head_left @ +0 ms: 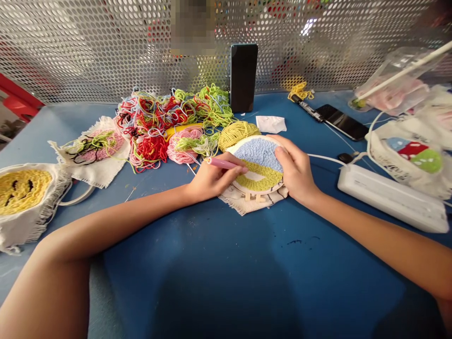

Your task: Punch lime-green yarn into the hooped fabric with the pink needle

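Observation:
A round embroidery hoop (259, 165) holds fabric worked in blue loops above and yellow-green loops below, with a bare patch in the lower part. My left hand (213, 176) is closed round a pink pen-like tool (226, 163), its tip hidden by the fingers at the hoop's left side. On the right, my right hand (297, 169) grips the hoop's edge, thumb on the blue loops. Frayed cloth (242, 203) hangs below the hoop. A ball of yellow-green yarn (238, 133) lies just behind it.
Tangled yarn (151, 117) and pink yarn (181, 148) lie back left. A phone (243, 77) stands against the perforated screen. Finished-looking yarn pieces (26, 188) lie left. Right are a marker (307, 108), another phone (342, 121), a white power strip (391, 197) and bags.

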A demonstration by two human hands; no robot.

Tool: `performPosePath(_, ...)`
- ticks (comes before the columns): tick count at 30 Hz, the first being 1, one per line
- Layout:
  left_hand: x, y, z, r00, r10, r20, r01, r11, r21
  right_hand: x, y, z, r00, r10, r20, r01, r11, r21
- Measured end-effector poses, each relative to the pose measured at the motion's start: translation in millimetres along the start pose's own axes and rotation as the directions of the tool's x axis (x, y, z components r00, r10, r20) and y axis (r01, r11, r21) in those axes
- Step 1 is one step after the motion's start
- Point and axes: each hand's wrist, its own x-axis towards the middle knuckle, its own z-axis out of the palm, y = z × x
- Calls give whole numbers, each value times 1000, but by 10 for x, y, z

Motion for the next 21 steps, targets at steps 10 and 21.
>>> performPosePath(10,-37,-67,40,954,-247,-172,147,880,-451,28,91,1,1000,12,-1,-12,1000,27)
performPosePath(21,-3,-38,30,945,-242,-220,113,873,-474,32,115,6,999,32,6,-32,999,44)
